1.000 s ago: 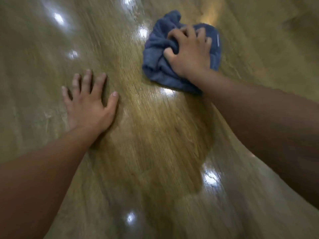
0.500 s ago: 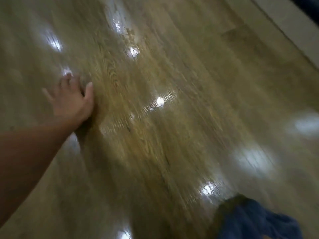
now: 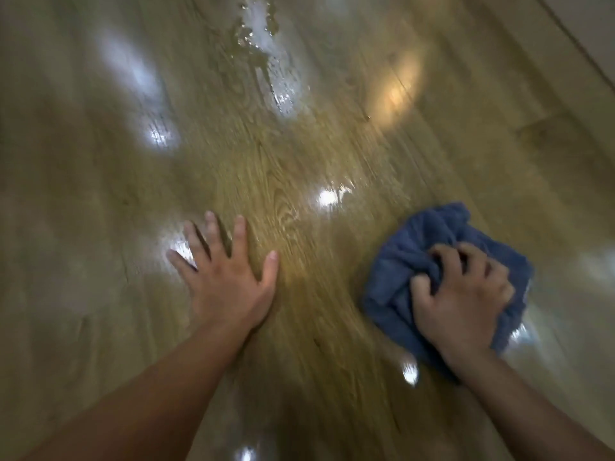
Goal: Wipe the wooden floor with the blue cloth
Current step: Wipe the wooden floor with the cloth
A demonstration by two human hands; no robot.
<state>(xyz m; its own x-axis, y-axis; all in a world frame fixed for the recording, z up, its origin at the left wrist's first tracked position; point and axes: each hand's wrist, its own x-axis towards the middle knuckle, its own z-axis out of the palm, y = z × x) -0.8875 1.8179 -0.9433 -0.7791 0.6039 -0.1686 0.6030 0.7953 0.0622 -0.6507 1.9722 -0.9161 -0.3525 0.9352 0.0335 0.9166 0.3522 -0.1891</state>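
water droplets glisten at the top; a pale strip crosses the top-right corner.

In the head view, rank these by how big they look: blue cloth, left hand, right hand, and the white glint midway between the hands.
1. blue cloth
2. left hand and right hand: look alike, unranked
3. white glint

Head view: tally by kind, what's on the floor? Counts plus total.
Cloths: 1, the blue cloth, bunched up
Hands: 2, left hand flat on the wooden floor, right hand gripping the blue cloth
Spills: 1, a wet patch at the far end
Total: 4
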